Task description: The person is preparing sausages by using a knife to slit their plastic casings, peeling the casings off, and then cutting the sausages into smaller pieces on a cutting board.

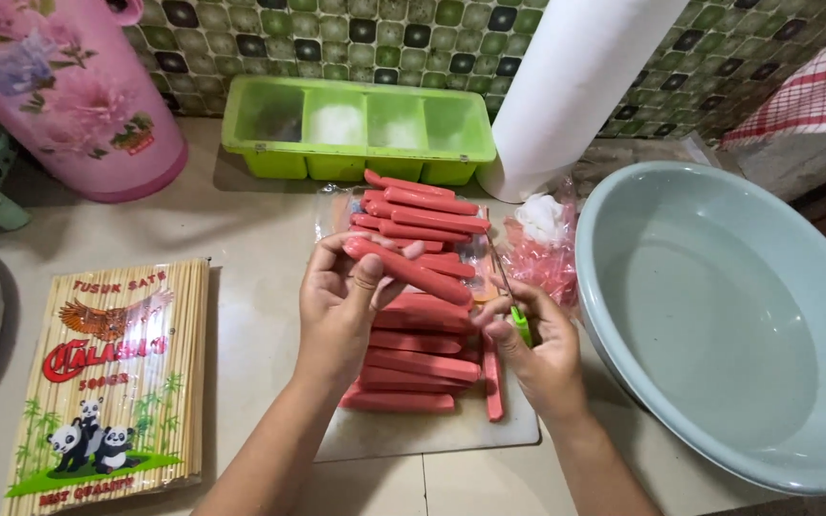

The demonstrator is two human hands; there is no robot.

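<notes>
Sausage (411, 270) in left hand (341, 301), knife (509, 296) right

Home kitchen: tiled backsplash (356, 38), basin (719, 315).

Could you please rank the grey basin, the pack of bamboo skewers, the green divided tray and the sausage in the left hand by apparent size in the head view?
1. Grey basin
2. Pack of bamboo skewers
3. Green divided tray, though farther away, so this ranking is unsure
4. Sausage in the left hand

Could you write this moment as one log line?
left hand: holds red sausage | right hand: grips green-handled knife | below: sausage pile on cutting board
</notes>
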